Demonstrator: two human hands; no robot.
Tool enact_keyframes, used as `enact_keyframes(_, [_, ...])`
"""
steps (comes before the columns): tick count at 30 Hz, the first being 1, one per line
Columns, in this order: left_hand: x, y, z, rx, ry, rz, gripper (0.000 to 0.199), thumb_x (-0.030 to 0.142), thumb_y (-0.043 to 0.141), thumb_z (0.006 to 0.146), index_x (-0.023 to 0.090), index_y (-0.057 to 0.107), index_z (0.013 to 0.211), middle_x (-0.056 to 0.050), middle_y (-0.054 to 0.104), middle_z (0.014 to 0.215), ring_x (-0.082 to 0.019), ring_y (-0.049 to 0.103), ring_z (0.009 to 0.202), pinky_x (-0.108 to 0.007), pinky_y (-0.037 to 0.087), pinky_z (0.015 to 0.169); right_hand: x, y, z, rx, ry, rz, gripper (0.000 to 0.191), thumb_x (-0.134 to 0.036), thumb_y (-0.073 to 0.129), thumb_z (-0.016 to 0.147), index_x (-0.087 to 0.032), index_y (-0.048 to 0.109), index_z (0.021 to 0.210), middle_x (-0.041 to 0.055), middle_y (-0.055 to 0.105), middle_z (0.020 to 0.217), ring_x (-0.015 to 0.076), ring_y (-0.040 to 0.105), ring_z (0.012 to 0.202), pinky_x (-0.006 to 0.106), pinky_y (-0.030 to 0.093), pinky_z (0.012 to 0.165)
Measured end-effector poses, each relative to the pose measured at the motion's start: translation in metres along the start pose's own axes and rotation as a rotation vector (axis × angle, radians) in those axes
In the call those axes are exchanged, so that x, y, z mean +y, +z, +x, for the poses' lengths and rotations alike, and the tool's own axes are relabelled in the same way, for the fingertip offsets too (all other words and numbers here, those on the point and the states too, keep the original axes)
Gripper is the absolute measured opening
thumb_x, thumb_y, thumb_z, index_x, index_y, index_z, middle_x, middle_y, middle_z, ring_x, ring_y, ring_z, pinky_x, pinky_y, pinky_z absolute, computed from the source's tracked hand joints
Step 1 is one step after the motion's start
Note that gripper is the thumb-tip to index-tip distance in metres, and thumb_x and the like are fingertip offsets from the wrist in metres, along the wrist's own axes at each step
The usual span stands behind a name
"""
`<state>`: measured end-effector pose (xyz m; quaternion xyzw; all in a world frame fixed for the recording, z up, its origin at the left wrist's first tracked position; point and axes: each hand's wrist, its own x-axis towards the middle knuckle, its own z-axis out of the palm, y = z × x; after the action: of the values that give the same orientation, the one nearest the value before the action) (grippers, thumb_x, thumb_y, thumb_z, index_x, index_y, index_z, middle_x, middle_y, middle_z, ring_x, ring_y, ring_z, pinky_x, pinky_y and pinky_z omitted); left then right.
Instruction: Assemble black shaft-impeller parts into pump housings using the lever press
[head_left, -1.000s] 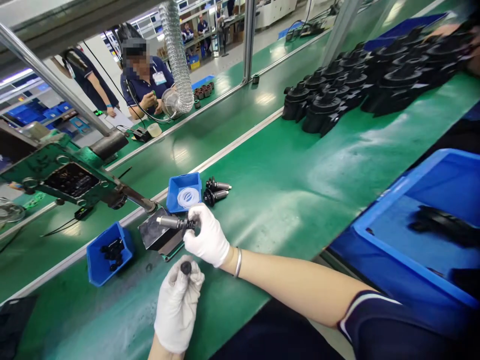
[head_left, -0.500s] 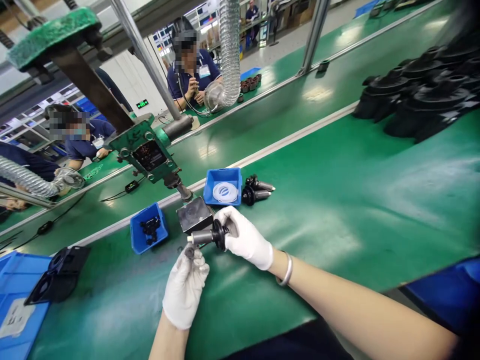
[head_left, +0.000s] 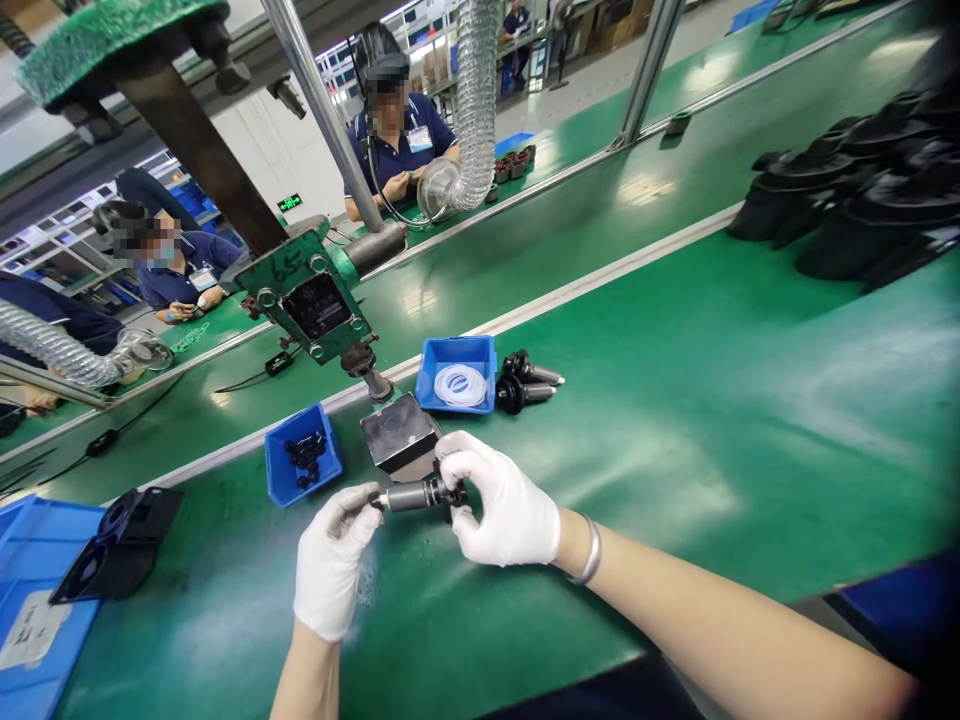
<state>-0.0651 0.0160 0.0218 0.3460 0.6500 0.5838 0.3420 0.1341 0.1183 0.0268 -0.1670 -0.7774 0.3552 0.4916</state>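
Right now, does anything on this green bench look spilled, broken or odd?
Nothing clearly stands out: the white rings and black bits sit in blue bins, none visibly spilled, and the shaft lies between the left hand and right hand.

The wall [head_left: 251, 150] is white; the floor [head_left: 596, 80], grey.

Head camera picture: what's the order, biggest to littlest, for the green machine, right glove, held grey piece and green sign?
1. Green machine
2. Right glove
3. Held grey piece, partly hidden
4. Green sign, but it's farther away
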Motion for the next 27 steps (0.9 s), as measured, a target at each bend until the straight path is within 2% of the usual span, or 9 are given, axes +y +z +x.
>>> enact_keyframes(5, [0.010, -0.001, 0.001, -0.054, 0.019, 0.051, 0.031, 0.038, 0.079, 0.072, 0.018, 0.076, 0.096, -0.007, 0.073, 0.093, -0.015, 0.065, 0.071, -0.027, 0.054, 0.073, 0.001, 0.001, 0.000, 0.035, 0.056, 0.042, 0.036, -0.005, 0.046, 0.055, -0.024, 0.039, 0.085, 0.0017, 0.048, 0.087, 0.0183, 0.050, 0.075, 0.031, 0.044, 0.069])
enact_keyframes(10, [0.035, -0.004, 0.004, -0.112, -0.020, 0.221, 0.030, 0.038, 0.082, 0.064, 0.018, 0.077, 0.086, -0.008, 0.075, 0.090, -0.022, 0.068, 0.082, -0.031, 0.056, 0.079, 0.002, -0.001, -0.003, -0.028, -0.089, -0.070, 0.039, -0.005, 0.049, 0.053, -0.024, 0.041, 0.086, 0.0046, 0.048, 0.095, 0.0189, 0.051, 0.076, 0.033, 0.046, 0.069])
enact_keyframes(13, [0.040, -0.006, 0.005, -0.148, -0.034, 0.243, 0.030, 0.039, 0.080, 0.066, 0.019, 0.077, 0.088, -0.008, 0.075, 0.093, -0.023, 0.068, 0.085, -0.033, 0.056, 0.081, 0.002, -0.001, -0.004, -0.041, -0.139, -0.091, 0.038, -0.005, 0.049, 0.054, -0.024, 0.042, 0.086, 0.0052, 0.047, 0.097, 0.0185, 0.050, 0.075, 0.032, 0.047, 0.068])
enact_keyframes(16, [0.033, -0.004, 0.002, -0.133, -0.005, 0.217, 0.029, 0.039, 0.079, 0.069, 0.020, 0.077, 0.091, -0.007, 0.075, 0.094, -0.022, 0.068, 0.086, -0.033, 0.056, 0.083, 0.002, 0.001, -0.003, -0.010, -0.061, -0.023, 0.039, -0.004, 0.048, 0.054, -0.024, 0.040, 0.087, 0.0040, 0.049, 0.094, 0.0190, 0.051, 0.078, 0.032, 0.046, 0.071])
enact_keyframes(20, [0.019, 0.000, -0.006, -0.060, 0.100, 0.111, 0.023, 0.035, 0.081, 0.068, 0.021, 0.076, 0.086, -0.007, 0.072, 0.102, -0.023, 0.065, 0.099, -0.033, 0.052, 0.092, 0.003, 0.007, -0.003, 0.025, 0.114, 0.070, 0.036, -0.007, 0.047, 0.055, -0.024, 0.040, 0.086, 0.0014, 0.049, 0.087, 0.0174, 0.048, 0.074, 0.030, 0.045, 0.068])
enact_keyframes(22, [0.015, 0.004, -0.010, -0.065, 0.073, 0.024, 0.027, 0.033, 0.080, 0.071, 0.021, 0.075, 0.094, -0.008, 0.070, 0.111, -0.021, 0.066, 0.094, -0.031, 0.054, 0.087, 0.004, 0.010, -0.004, 0.031, 0.157, 0.109, 0.034, -0.008, 0.047, 0.056, -0.023, 0.041, 0.085, 0.0012, 0.049, 0.086, 0.0170, 0.047, 0.073, 0.029, 0.044, 0.067])
enact_keyframes(24, [0.014, 0.010, -0.014, -0.096, -0.002, -0.117, 0.038, 0.036, 0.077, 0.076, 0.021, 0.071, 0.110, -0.011, 0.066, 0.120, -0.017, 0.066, 0.080, -0.028, 0.055, 0.073, 0.005, 0.013, -0.006, 0.028, 0.195, 0.150, 0.032, -0.008, 0.047, 0.057, -0.023, 0.041, 0.085, 0.0010, 0.049, 0.086, 0.0167, 0.047, 0.074, 0.029, 0.044, 0.067])
enact_keyframes(27, [0.016, 0.021, -0.017, -0.077, -0.091, -0.314, 0.053, 0.040, 0.073, 0.080, 0.020, 0.060, 0.128, -0.013, 0.067, 0.111, -0.011, 0.061, 0.060, -0.025, 0.052, 0.057, 0.008, 0.016, -0.009, 0.019, 0.223, 0.176, 0.032, -0.009, 0.047, 0.058, -0.023, 0.041, 0.085, 0.0009, 0.047, 0.085, 0.0164, 0.046, 0.074, 0.029, 0.044, 0.068])
